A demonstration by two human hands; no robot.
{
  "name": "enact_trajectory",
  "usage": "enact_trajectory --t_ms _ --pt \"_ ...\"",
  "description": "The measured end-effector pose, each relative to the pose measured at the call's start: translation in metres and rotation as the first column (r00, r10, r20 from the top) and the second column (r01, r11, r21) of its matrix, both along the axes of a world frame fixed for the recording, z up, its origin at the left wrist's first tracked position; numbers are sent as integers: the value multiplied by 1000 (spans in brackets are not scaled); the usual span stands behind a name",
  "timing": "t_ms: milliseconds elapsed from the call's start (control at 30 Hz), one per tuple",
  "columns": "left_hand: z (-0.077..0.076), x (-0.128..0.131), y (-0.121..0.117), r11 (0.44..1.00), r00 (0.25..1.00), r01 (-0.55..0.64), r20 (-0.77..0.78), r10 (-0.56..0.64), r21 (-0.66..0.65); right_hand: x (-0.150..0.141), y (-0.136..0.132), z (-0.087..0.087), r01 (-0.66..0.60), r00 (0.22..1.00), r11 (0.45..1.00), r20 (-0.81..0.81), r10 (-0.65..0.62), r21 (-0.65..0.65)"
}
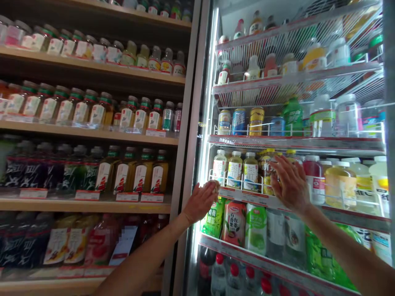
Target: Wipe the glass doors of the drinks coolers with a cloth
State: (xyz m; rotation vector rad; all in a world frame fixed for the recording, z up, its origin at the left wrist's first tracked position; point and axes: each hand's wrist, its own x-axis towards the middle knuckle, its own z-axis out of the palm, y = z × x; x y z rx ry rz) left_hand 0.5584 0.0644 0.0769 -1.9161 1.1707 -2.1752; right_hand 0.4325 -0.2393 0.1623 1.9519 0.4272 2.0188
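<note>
Hiding part of yellow-capped bottles [266, 170] behind shelf rail [243, 195]: right hand [288, 181], fingers apart, contact unclear. Left hand [201, 203] by rail's left end, blurry pale lump [213, 186] at fingertips; can't tell if fingers apart or together.

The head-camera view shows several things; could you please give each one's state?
Left bare hand, raised, grip unclear
Right bare hand, raised, open
White vertical light strip, lit
Three pale-capped plastic tea bottles, capped, upright
Red-capped clear plastic bottles, capped, upright
Gold cylindrical metal can, upright
</note>
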Motion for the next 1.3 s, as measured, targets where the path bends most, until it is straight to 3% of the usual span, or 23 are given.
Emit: enact_trajectory --t_ms 33,67,167,200,267,333,367,467,500,567,633,667,733,800,833,867,933,967,1100,1233,1300 --pt "1 0 0 999 1000 7 8 -7 48 0 0 0 0 1000 1000 -3 0 -3" --pt "2 -1 0 1000 1000 -3 -6 3 15 0 0 0 0 1000 1000 -5 0 -4" --pt "0 -3 -4 969 996 -60 -84 40 -241 0 0 0 4 1000 1000 0 -4 -2" --pt "-2 -4 -6 971 996 -50 -78 33 -234 0 0 0 6 1000 1000 0 -6 -3" --pt "-7 -6 -11 1000 1000 26 -7 -26 11 -1 0 0 8 1000 1000 0 -8 -3" --pt "-9 -7 -14 979 996 73 30 -80 188 -1 0 0 5 1000 1000 -2 -5 -4" --pt "-8 -6 -14 987 997 72 19 -75 142 -1 0 0 1 1000 1000 -3 -1 -4" --pt "0 -4 -15 974 997 -3 -72 -13 -227 0 -2 -1 -18 1000 1000 -7 18 5" --pt "3 -4 -16 971 997 -9 -73 -9 -237 0 -2 -1 -23 1000 1000 -9 23 8" --pt "8 -4 -15 999 999 35 -8 -35 2 1 -2 -2 -26 1000 1000 -9 26 12" --pt "14 -4 -12 968 996 58 47 -71 243 0 -2 -2 -24 1000 1000 -7 24 12" --pt "18 -4 -10 974 997 51 43 -62 220 0 -2 -2 -20 1000 1000 -5 20 11" --pt "26 -2 -6 996 1000 22 -5 -22 -83 -1 0 -1 -10 1000 1000 2 10 14" --pt "31 -1 -5 961 999 14 -32 -24 -276 -2 1 -1 1 1000 1000 7 -1 12" --pt "31 -1 -6 972 999 33 -18 -38 -233 -2 2 -1 6 1000 1000 7 -6 10" --pt "32 -1 -8 993 998 59 6 -59 -100 -2 2 -1 10 1000 1000 5 -10 9" --pt "34 -2 -11 981 995 86 34 -93 174 -2 1 -1 13 1000 1000 -2 -13 5" --pt "37 -1 -12 978 995 87 28 -94 190 -1 0 -1 13 1000 1000 -5 -13 4" --pt "49 -4 -24 987 996 82 -32 -88 -140 0 -2 -2 -7 1000 1000 -12 7 9" --pt "41 -19 -60 985 986 163 -42 -161 55 -3 21 -11 -156 987 987 -31 157 27" --pt "36 -27 -78 979 972 200 -118 -203 -30 -2 45 -18 -321 941 947 -112 318 -9"
